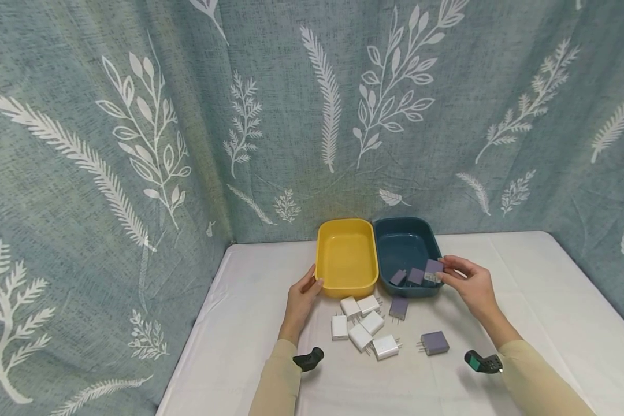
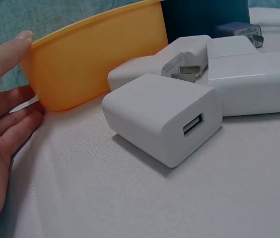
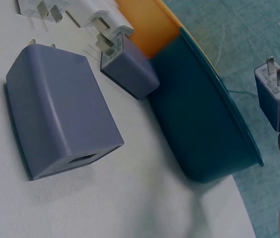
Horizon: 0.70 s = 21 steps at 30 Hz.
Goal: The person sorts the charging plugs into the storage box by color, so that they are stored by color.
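Observation:
My left hand (image 1: 300, 296) holds the near left corner of the yellow plastic bin (image 1: 347, 293). Its thumb lies at the rim and its other fingers bend against the wall, as the left wrist view shows. Between thumb and fingers, my right hand (image 1: 470, 284) pinches a purple USB wall charger (image 1: 434, 266) over the near right corner of the dark blue bin (image 1: 401, 292). The charger's metal prongs show in the right wrist view. Inside the blue bin lie two purple chargers, one on the left (image 1: 397, 278) and one beside it (image 1: 415, 277). The yellow bin has nothing inside.
Several white chargers (image 1: 360, 337) lie grouped in front of the yellow bin. One purple charger (image 1: 398, 308) sits close before the blue bin, another (image 1: 434, 343) nearer on the white tablecloth (image 1: 249, 323). A patterned curtain (image 1: 291, 127) hangs behind the bins.

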Tool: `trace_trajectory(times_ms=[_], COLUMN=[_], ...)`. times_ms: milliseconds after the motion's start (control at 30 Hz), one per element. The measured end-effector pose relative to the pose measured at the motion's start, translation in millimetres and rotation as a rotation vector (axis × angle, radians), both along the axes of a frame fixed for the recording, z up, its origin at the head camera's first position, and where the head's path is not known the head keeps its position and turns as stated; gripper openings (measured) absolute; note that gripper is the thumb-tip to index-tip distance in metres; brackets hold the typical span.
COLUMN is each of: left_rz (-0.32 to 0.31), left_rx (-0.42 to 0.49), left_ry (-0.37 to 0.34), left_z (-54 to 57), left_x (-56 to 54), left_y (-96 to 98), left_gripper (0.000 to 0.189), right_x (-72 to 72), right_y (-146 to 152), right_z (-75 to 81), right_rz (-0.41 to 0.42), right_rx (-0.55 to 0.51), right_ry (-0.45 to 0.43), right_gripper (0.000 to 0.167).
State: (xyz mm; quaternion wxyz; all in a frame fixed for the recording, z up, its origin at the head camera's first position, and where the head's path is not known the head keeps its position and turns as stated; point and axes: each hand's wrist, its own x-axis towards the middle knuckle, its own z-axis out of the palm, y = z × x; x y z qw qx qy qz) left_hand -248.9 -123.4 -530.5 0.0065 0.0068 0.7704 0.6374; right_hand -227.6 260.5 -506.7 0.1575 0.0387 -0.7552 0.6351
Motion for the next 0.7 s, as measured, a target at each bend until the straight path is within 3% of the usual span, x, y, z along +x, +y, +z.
trace_trajectory(times_ms=[167,700], left_rz=[-0.001,-0.009], left_rx=[-0.003,-0.006], left_ry=[0.004,0.010], left_z=[6.0,4.0], left_x=[5.3,2.9], left_y=[1.2,0.6], left_gripper=[0.054,0.055], right_x=[-2.5,-8.2], right_y=[-0.6,-1.2], right_z=[0.9,5.4], right_rz=[0.009,-0.063], right_rx=[-0.011,-0.024], right_ry=[0.014,-0.010], right_gripper=[0.049,0.051])
